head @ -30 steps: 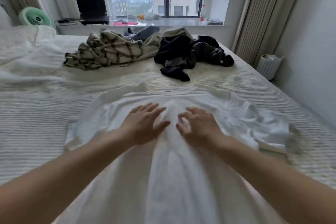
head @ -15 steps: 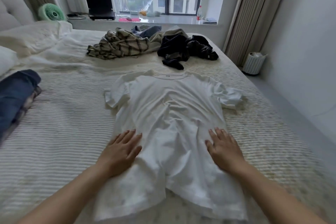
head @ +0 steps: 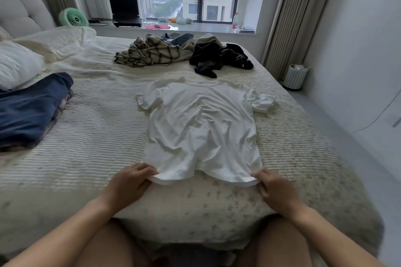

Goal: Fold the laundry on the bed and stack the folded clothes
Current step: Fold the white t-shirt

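White T-shirt (head: 201,128) lay flat on bed (head: 97,136), collar toward window, hem nearest. Left hand (head: 130,182) and right hand (head: 275,191) each pinched a hem corner.

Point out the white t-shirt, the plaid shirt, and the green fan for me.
white t-shirt (head: 201,128): head view, middle of the chest.
plaid shirt (head: 152,53): head view, middle of the crumpled heap.
green fan (head: 74,18): head view, centre of the round grille.

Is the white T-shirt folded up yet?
No, it's spread flat. The white T-shirt lies open on the bed, both sleeves out, while the left hand and right hand pinch its bottom corners.
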